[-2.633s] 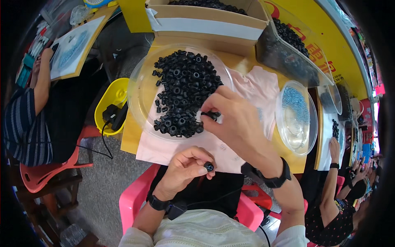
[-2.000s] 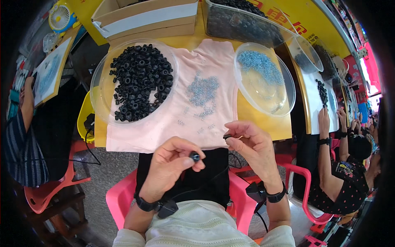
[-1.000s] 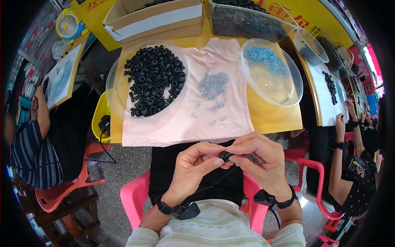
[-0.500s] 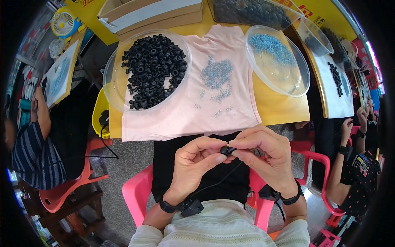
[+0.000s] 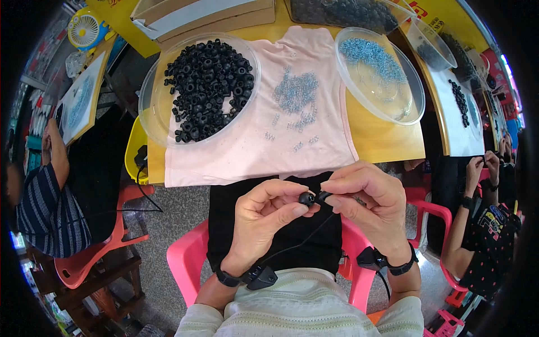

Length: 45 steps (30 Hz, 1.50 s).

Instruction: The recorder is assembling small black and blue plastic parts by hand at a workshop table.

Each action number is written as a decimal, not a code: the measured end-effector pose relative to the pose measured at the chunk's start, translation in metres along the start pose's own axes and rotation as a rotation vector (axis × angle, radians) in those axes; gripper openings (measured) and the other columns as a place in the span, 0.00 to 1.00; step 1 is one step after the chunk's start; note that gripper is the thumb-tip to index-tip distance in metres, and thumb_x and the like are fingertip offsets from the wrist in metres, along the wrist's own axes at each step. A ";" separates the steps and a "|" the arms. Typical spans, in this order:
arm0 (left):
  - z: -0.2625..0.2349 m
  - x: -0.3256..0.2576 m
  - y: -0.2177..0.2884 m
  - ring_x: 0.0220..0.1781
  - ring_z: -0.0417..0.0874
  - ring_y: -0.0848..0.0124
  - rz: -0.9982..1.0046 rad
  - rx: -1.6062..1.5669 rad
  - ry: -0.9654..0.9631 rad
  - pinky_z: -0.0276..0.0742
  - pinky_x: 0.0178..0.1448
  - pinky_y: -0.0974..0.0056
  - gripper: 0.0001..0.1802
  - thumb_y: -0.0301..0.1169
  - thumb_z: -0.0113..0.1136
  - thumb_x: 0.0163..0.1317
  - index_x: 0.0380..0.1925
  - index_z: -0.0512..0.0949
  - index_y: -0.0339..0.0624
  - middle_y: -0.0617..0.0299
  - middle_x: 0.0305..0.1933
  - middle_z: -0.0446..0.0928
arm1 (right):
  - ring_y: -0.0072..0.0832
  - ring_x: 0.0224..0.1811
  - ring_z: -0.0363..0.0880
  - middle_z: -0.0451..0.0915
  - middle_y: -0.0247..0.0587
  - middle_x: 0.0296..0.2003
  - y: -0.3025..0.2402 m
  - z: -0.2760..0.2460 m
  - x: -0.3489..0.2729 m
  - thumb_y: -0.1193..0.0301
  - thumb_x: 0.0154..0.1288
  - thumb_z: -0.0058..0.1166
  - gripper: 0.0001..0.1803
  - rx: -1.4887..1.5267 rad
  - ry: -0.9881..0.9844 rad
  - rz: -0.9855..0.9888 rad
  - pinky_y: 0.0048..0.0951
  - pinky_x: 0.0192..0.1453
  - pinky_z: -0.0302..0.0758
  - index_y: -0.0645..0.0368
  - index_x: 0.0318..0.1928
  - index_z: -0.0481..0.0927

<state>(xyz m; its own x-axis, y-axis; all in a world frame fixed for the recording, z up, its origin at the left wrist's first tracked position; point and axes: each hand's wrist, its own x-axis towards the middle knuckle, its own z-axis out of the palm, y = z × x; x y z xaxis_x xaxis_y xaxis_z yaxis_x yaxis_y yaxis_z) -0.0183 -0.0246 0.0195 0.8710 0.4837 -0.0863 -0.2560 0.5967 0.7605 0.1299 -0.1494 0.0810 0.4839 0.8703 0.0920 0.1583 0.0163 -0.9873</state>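
Black parts [image 5: 306, 199] in hands [image 5: 255, 216], outside table edge [image 5: 392, 156].

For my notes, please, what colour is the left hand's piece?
The piece is black; see the head view.

Black parts [image 5: 209, 84] against plain pale pink cloth [image 5: 224, 165].
Held pieces [image 5: 306, 198]: black. Small loose pieces [image 5: 296, 92]: silvery blue. Tabletop [image 5: 387, 145]: yellow. Carton [image 5: 241, 18]: brown, white band. Chair [image 5: 184, 258]: bright pink. Wearer's top [image 5: 303, 314]: off-white, horizontal bands. Left neighbour's top [image 5: 50, 219]: dark blue, pale stripes. Right neighbour's top [image 5: 484, 261]: black, reddish dots.
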 end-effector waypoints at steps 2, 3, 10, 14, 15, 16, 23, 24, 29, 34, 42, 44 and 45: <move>0.000 -0.001 -0.001 0.48 0.87 0.63 -0.002 0.022 0.002 0.85 0.56 0.61 0.15 0.14 0.60 0.62 0.49 0.78 0.28 0.49 0.46 0.83 | 0.22 0.38 0.81 0.79 0.44 0.42 0.000 0.002 0.001 0.89 0.59 0.59 0.13 0.006 -0.009 -0.019 0.19 0.41 0.78 0.68 0.45 0.83; 0.000 -0.001 -0.002 0.48 0.87 0.63 -0.002 0.032 0.002 0.85 0.56 0.61 0.15 0.14 0.60 0.62 0.49 0.77 0.28 0.49 0.46 0.83 | 0.23 0.38 0.83 0.80 0.43 0.41 0.001 0.002 0.002 0.88 0.59 0.59 0.13 -0.041 -0.017 -0.048 0.20 0.40 0.80 0.67 0.45 0.83; 0.002 -0.001 -0.004 0.47 0.86 0.64 0.003 0.017 0.003 0.85 0.56 0.61 0.14 0.14 0.61 0.61 0.48 0.79 0.28 0.51 0.45 0.82 | 0.28 0.37 0.86 0.81 0.43 0.39 0.005 0.003 0.000 0.86 0.59 0.61 0.14 -0.214 -0.039 -0.138 0.22 0.38 0.82 0.64 0.46 0.82; 0.003 -0.001 -0.006 0.47 0.86 0.65 0.034 0.034 0.019 0.86 0.55 0.61 0.13 0.13 0.61 0.60 0.46 0.80 0.29 0.52 0.46 0.81 | 0.29 0.37 0.86 0.81 0.44 0.39 0.009 0.002 -0.001 0.85 0.59 0.62 0.14 -0.350 -0.042 -0.213 0.23 0.39 0.82 0.64 0.45 0.82; 0.003 0.000 -0.006 0.47 0.86 0.65 0.033 0.039 0.025 0.86 0.55 0.61 0.14 0.13 0.62 0.60 0.46 0.80 0.29 0.52 0.46 0.81 | 0.29 0.37 0.86 0.81 0.43 0.39 0.010 0.003 -0.002 0.85 0.59 0.62 0.13 -0.305 -0.020 -0.181 0.23 0.39 0.82 0.64 0.45 0.82; 0.003 0.000 -0.006 0.46 0.86 0.65 0.036 0.061 0.043 0.86 0.54 0.60 0.14 0.13 0.63 0.59 0.46 0.80 0.29 0.52 0.45 0.81 | 0.28 0.37 0.86 0.81 0.43 0.39 0.011 0.005 -0.002 0.85 0.59 0.62 0.13 -0.259 0.002 -0.150 0.23 0.39 0.82 0.64 0.45 0.82; 0.001 0.001 -0.005 0.48 0.86 0.64 0.018 0.027 0.007 0.86 0.55 0.61 0.14 0.12 0.62 0.58 0.45 0.80 0.30 0.51 0.47 0.81 | 0.24 0.34 0.85 0.82 0.42 0.37 0.019 0.006 -0.004 0.83 0.61 0.62 0.10 0.020 0.037 0.001 0.22 0.37 0.80 0.65 0.43 0.81; 0.001 0.001 -0.006 0.48 0.86 0.64 0.011 0.003 0.010 0.86 0.55 0.61 0.13 0.12 0.62 0.58 0.45 0.81 0.30 0.51 0.47 0.81 | 0.24 0.34 0.85 0.82 0.42 0.36 0.017 0.005 -0.003 0.82 0.61 0.63 0.10 -0.041 0.029 -0.012 0.22 0.37 0.80 0.65 0.43 0.81; 0.004 0.004 -0.007 0.46 0.86 0.64 0.133 0.237 0.042 0.86 0.53 0.62 0.13 0.12 0.64 0.57 0.43 0.81 0.29 0.50 0.46 0.81 | 0.25 0.32 0.84 0.82 0.41 0.33 0.016 0.004 -0.003 0.81 0.60 0.64 0.09 -0.337 0.034 -0.168 0.23 0.34 0.78 0.64 0.42 0.82; 0.006 0.006 -0.008 0.47 0.86 0.65 0.214 0.340 0.044 0.85 0.53 0.64 0.13 0.11 0.63 0.57 0.43 0.81 0.30 0.50 0.47 0.81 | 0.28 0.30 0.84 0.82 0.43 0.32 0.023 0.008 -0.005 0.81 0.59 0.64 0.09 -0.147 0.110 -0.005 0.25 0.34 0.78 0.65 0.41 0.81; 0.002 0.011 -0.010 0.49 0.85 0.63 -0.077 -0.170 0.067 0.84 0.56 0.61 0.10 0.15 0.62 0.61 0.42 0.81 0.35 0.53 0.46 0.81 | 0.36 0.36 0.82 0.80 0.45 0.39 0.024 0.014 -0.003 0.82 0.54 0.65 0.18 -0.499 0.117 -0.338 0.29 0.38 0.80 0.66 0.46 0.78; 0.000 0.011 -0.008 0.51 0.85 0.62 -0.155 -0.215 0.067 0.82 0.57 0.60 0.10 0.16 0.62 0.62 0.43 0.80 0.36 0.54 0.47 0.81 | 0.37 0.39 0.81 0.79 0.45 0.41 0.020 0.017 -0.006 0.82 0.51 0.66 0.21 -0.524 0.092 -0.309 0.30 0.39 0.80 0.66 0.48 0.77; -0.001 0.010 -0.007 0.52 0.84 0.61 -0.196 -0.235 0.066 0.81 0.58 0.59 0.10 0.16 0.61 0.62 0.43 0.80 0.37 0.54 0.47 0.81 | 0.37 0.39 0.81 0.79 0.45 0.41 0.021 0.017 -0.006 0.81 0.50 0.67 0.22 -0.547 0.094 -0.327 0.30 0.39 0.80 0.66 0.48 0.77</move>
<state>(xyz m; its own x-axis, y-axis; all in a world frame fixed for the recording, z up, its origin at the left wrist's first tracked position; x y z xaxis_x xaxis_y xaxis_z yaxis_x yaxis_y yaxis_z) -0.0081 -0.0234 0.0126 0.8861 0.3807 -0.2643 -0.1825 0.8109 0.5560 0.1162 -0.1458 0.0581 0.4062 0.8153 0.4125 0.7141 -0.0016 -0.7000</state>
